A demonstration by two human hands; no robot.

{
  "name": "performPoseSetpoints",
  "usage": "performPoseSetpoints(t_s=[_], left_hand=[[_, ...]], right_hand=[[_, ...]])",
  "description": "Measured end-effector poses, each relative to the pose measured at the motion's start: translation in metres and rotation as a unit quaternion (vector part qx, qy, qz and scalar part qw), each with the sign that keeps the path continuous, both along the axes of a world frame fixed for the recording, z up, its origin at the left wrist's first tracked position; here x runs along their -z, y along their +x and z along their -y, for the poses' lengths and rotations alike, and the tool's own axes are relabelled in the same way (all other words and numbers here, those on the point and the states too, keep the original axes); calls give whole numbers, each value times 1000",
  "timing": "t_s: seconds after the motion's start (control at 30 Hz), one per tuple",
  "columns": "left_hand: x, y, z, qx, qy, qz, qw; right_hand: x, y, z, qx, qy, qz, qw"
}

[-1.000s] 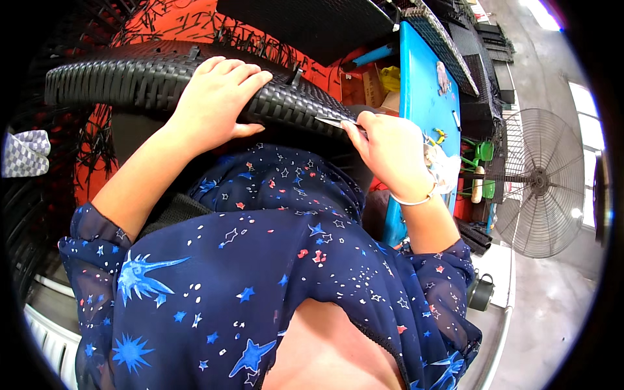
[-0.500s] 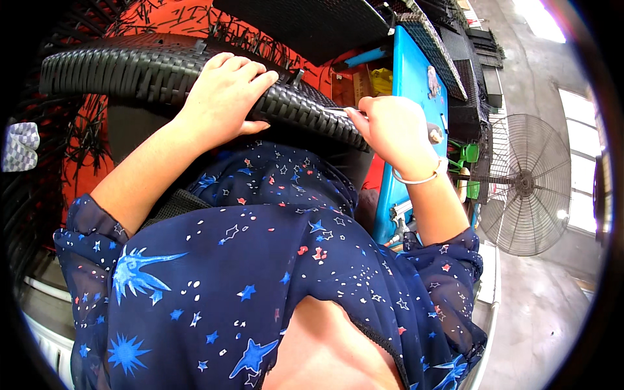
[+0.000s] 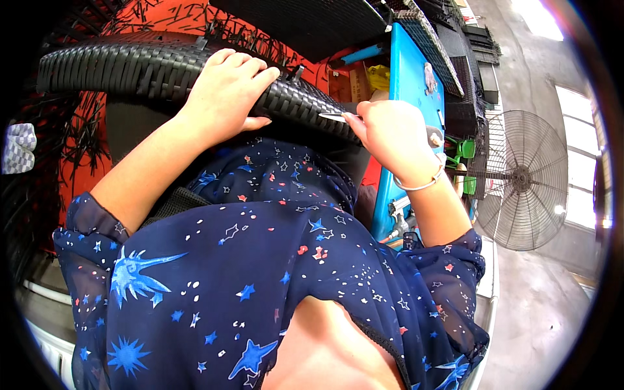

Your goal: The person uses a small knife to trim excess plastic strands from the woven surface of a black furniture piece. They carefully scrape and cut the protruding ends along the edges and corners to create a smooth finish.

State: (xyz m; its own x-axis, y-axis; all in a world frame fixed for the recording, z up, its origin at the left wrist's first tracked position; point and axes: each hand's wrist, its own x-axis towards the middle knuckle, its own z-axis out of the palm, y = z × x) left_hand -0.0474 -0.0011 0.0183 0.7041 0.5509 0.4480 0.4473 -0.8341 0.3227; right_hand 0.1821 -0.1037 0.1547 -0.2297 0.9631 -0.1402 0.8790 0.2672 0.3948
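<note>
A curved piece of black woven wicker [image 3: 162, 73], seemingly a furniture part, lies across my lap. My left hand [image 3: 224, 97] grips its near edge, the fingers over the top and the thumb lower down. In my right hand [image 3: 393, 133] is a thin, pointed metal tool [image 3: 333, 117]; its handle is hidden in the closed fingers. The tip points left and lies against the weave near the wicker piece's right end. Small black stubs, one of them a raised strip end [image 3: 298, 73], stick up from the top.
Loose black strips lie on the red surface [image 3: 175, 16] beyond. To the right stands a blue table [image 3: 416, 65] with small items, and past it a large wire fan [image 3: 522, 179]. Dark woven panels [image 3: 432, 45] lean at the back. Checkered slippers [image 3: 19, 148] are at the far left.
My right hand has shifted slightly down and left, and more of the metal tool shows along the wicker edge. My left hand keeps its grip.
</note>
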Motion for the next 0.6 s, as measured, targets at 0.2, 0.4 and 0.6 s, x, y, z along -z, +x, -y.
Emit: performPoseSetpoints(t_s=[0.2,0.4,0.6], left_hand=[[4,7,-1,-9,-2,-15,1000],[8,14,-4,-7,-4,-8,1000],[10,15,-4,-13,-1,-8,1000]], right_hand=[[9,-6,-10,-23,-16,66,997],[22,0,-14,-8,-7,9,1000],[63,14,9,210,20,-283,936]])
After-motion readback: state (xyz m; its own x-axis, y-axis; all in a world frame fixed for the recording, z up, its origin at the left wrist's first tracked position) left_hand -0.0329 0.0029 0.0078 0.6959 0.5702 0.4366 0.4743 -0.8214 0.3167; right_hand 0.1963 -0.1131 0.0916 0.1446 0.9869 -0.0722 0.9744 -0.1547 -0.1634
